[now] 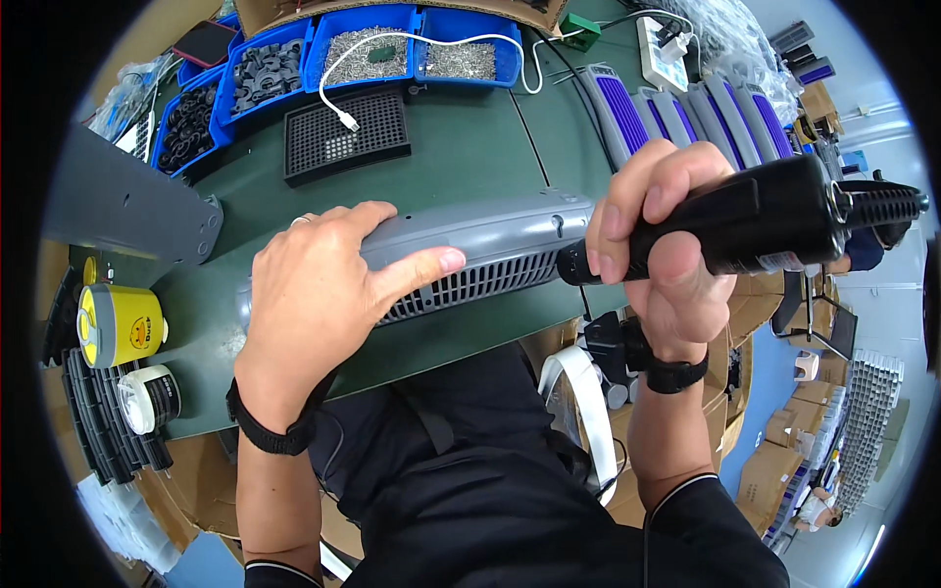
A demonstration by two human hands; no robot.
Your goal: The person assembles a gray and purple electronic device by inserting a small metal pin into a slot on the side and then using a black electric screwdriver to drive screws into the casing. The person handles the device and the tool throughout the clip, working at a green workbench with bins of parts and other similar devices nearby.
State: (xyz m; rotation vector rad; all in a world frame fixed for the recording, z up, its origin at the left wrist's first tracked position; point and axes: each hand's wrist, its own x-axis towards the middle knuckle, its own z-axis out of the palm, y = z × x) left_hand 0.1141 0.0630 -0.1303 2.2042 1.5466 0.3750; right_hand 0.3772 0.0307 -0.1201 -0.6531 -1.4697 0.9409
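Two hands at work on one long grey plastic housing (490, 235), lying across the green bench mat (461, 147) near its front edge. Left hand (319, 284) lies flat over the housing's left part, palm down, fingers spread over the top, thumb pointing along the slotted vent side; it's pressing, not wrapped fully round. Right hand (652, 230) is clamped round a black electric screwdriver (774, 220), held approx. horizontal, its nose touching the housing's right end, by a small hole. Tool's rear w/ ribbed cord sleeve points right, off the bench. Black bands on both wrists, ring on the left hand.

Further back on the mat: a black grid tray (343, 132), w/ a white cable (392, 49) running over it and up across the blue bins (372, 54). Bins hold small silvery screws in the middle ones, dark plastic parts in the left ones. Right rear, a row of grey units w/ purple panels (686, 113), standing side by side, plus a white power strip (662, 49) behind. Left of the mat, a flat grey part (127, 206) lies at an angle. Lower left, a yellow tape dispenser (113, 323) and a roll of tape (147, 397) beside a stack of black trays (98, 421). Cardboard boxes (774, 461) on the floor to the right, well apart from the bench.
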